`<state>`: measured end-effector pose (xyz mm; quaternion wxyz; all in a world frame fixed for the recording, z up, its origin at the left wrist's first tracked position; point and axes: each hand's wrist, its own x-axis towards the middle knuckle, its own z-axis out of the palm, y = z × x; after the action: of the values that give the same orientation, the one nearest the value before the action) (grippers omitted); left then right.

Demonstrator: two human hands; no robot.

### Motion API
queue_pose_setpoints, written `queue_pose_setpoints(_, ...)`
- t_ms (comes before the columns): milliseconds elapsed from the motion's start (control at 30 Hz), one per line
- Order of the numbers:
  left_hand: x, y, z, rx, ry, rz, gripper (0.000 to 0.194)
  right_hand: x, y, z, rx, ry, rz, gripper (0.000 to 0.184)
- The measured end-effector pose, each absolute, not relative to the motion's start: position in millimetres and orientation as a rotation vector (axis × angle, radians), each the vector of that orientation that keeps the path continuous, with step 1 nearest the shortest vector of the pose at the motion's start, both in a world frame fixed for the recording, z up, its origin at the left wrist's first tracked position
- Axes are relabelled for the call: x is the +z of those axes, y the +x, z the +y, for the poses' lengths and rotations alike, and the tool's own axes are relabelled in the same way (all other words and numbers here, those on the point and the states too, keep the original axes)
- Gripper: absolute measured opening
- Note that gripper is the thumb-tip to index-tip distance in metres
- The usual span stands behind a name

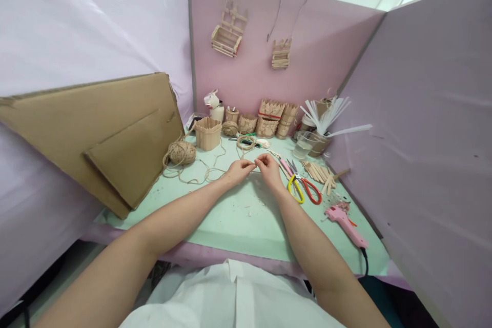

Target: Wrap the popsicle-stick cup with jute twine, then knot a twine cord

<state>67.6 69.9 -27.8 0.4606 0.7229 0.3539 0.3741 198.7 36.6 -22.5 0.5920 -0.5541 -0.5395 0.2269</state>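
My left hand and my right hand meet over the middle of the green table, fingers pinched together. Between them they hold a small thin piece, likely a wooden stick or a bit of twine; it is too small to name surely. A ball of jute twine lies to the left, its loose strand trailing toward my hands. A coil of twine sits just behind them.
Scissors with yellow and red handles, a pink glue gun and loose craft sticks lie at the right. Stick baskets line the back wall. Cardboard sheets lean at the left. A plastic cup stands at the back right.
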Motion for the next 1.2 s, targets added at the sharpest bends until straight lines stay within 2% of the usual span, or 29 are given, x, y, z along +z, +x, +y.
queue_pose_setpoints(200,-33.4,69.9,70.8,1.036,1.607,0.833,0.024,-23.1,196.8,34.2,0.434,-1.34,-1.311,0.016)
queue_pose_setpoints(500,-25.7,67.6,71.3,1.133,1.546,0.905,0.017,-16.5,194.8,29.6,0.536,-1.301,-1.324,0.022)
queue_pose_setpoints(967,-34.8,67.2,79.3,1.144,1.752,0.989,0.01,-18.4,193.2,30.3,0.47,-1.357,-1.306,0.019)
queue_pose_setpoints(1200,-26.3,66.0,71.3,0.956,1.278,0.768,0.017,-19.0,194.9,32.3,0.882,-1.358,-1.147,0.028)
